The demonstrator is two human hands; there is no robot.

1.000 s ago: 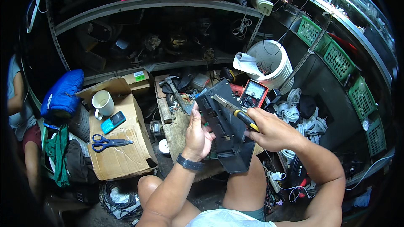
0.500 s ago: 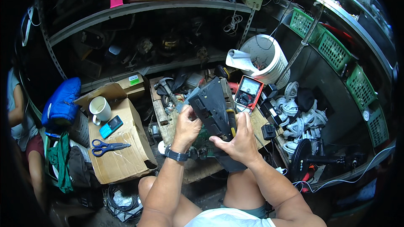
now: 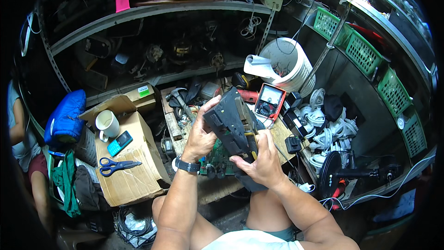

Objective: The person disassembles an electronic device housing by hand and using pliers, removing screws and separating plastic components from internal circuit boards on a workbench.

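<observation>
My left hand point(image 3: 200, 134) holds the left edge of a black plastic casing point(image 3: 225, 119), its fingers stretched up along the side. The casing is tilted above the low wooden bench. On its right side, my right hand point(image 3: 262, 159) is closed round the lower part. A yellow-and-black tool handle point(image 3: 252, 144) lies against the casing by the right fingers; its tip is hidden. Beneath my hands shows a green circuit board point(image 3: 216, 157). An analog multimeter point(image 3: 269, 103) in a red-orange frame stands just beyond my right hand.
At left, a cardboard box point(image 3: 134, 176) bears blue scissors point(image 3: 115, 165), a phone point(image 3: 120, 143) and a white mug point(image 3: 107, 123). A hammer point(image 3: 179, 98) lies among parts. Beyond stands a white bucket point(image 3: 300, 67); white fittings point(image 3: 330, 134) heap at right. A person's arm point(image 3: 39, 190) shows far left.
My left hand has slid up the casing's edge, and its fingers have straightened. The casing has shifted slightly, and more of the green board shows below. My right hand keeps its hold.
</observation>
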